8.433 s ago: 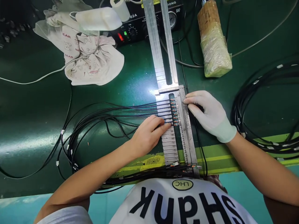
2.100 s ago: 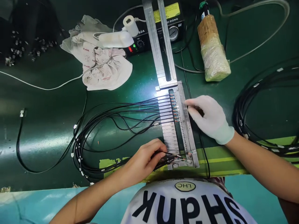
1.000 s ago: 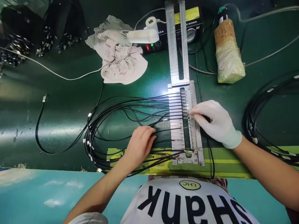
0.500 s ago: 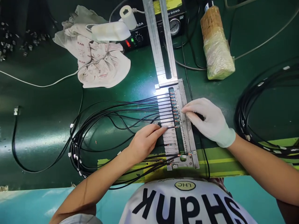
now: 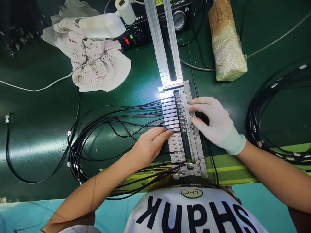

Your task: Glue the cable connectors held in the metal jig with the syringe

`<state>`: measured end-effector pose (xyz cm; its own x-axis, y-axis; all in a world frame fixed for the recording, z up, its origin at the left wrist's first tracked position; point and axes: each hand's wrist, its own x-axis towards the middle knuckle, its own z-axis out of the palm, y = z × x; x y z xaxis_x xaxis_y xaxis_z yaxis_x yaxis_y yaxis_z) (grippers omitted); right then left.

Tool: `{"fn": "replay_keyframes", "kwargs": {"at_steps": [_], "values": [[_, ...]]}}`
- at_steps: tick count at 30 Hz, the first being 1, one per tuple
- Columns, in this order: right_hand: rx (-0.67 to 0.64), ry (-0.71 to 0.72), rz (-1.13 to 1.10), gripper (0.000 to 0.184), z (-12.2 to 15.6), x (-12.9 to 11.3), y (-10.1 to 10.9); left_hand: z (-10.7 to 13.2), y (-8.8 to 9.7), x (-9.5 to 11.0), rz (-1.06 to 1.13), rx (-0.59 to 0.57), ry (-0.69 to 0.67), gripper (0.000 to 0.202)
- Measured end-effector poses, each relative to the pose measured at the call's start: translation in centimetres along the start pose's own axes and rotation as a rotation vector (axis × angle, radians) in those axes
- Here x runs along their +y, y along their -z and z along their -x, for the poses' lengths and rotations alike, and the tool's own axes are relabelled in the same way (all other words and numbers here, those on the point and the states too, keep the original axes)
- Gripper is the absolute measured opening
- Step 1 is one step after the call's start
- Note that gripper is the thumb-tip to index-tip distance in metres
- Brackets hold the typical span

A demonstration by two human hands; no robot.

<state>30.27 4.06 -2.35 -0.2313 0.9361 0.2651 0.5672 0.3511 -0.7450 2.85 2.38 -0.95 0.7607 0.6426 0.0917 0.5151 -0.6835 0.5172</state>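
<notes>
A slotted metal fixture [image 5: 191, 142] lies on the green mat, with several thin black cables [image 5: 126, 116] laid side by side across its slots, their stripped ends in the centre channel. My bare left hand [image 5: 150, 144] lies on the fixture's left side, fingers stretched out and pressing a cable into a slot. My right hand [image 5: 213, 123], in a white glove, rests against the fixture's right rail, its fingers curled towards the wire ends. More cable ends [image 5: 179, 165] are bunched at the fixture's near end.
A long metal rail [image 5: 165, 42] runs back from the fixture to a black control box [image 5: 143, 26]. A printed cloth [image 5: 94, 61] with a white tool on it lies at the back left. A plastic-wrapped block [image 5: 227, 45] stands back right. Coiled black cables [image 5: 272, 110] lie to the right.
My left hand picked a cable from the bunch at the near end, carried it up and laid it in a slot below the others. My right hand stayed by the rail.
</notes>
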Motion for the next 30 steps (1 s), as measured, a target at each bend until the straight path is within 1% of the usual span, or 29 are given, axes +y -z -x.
{"fn": "replay_keyframes", "kwargs": {"at_steps": [2, 6, 11, 13, 16, 20, 22, 24, 26, 28, 30], "values": [[-0.006, -0.018, 0.028, 0.028, -0.1, 0.1, -0.1, 0.1, 0.0, 0.2, -0.079, 0.029, -0.021, 0.038], [-0.013, -0.016, 0.018, 0.028, -0.1, 0.2, -0.2, 0.8, -0.6, 0.6, -0.287, 0.102, 0.021, 0.038], [-0.002, 0.011, -0.001, 0.027, -0.1, 0.2, -0.3, 1.7, -1.5, 0.7, -0.274, 0.059, 0.058, 0.044], [0.002, 0.02, -0.003, 0.027, 0.0, 0.1, -0.3, 1.9, -1.3, 0.9, -0.23, 0.054, 0.079, 0.044], [0.006, 0.027, -0.005, 0.027, 0.2, 0.1, -0.2, 2.6, -0.5, 1.7, -0.061, 0.04, 0.125, 0.041], [0.009, 0.03, -0.001, 0.027, 0.5, 0.0, -0.2, 4.6, -0.3, 3.2, 0.162, -0.044, 0.184, 0.027], [0.011, 0.028, -0.001, 0.026, 0.5, 0.0, -0.3, 5.2, -0.5, 3.5, 0.218, -0.036, 0.212, 0.021], [0.017, 0.022, -0.002, 0.025, 0.4, 0.0, -0.3, 5.0, -0.7, 3.3, 0.233, 0.05, 0.218, 0.022], [0.015, 0.016, -0.002, 0.025, 0.3, 0.0, -0.3, 4.1, -0.7, 2.9, 0.202, 0.122, 0.169, 0.026], [0.01, 0.013, -0.005, 0.026, 0.3, 0.1, -0.3, 2.9, -0.7, 2.4, 0.138, 0.126, 0.101, 0.032], [0.012, 0.017, -0.012, 0.025, 0.2, 0.1, -0.3, 1.7, -0.7, 1.9, 0.079, 0.097, 0.048, 0.035]]}}
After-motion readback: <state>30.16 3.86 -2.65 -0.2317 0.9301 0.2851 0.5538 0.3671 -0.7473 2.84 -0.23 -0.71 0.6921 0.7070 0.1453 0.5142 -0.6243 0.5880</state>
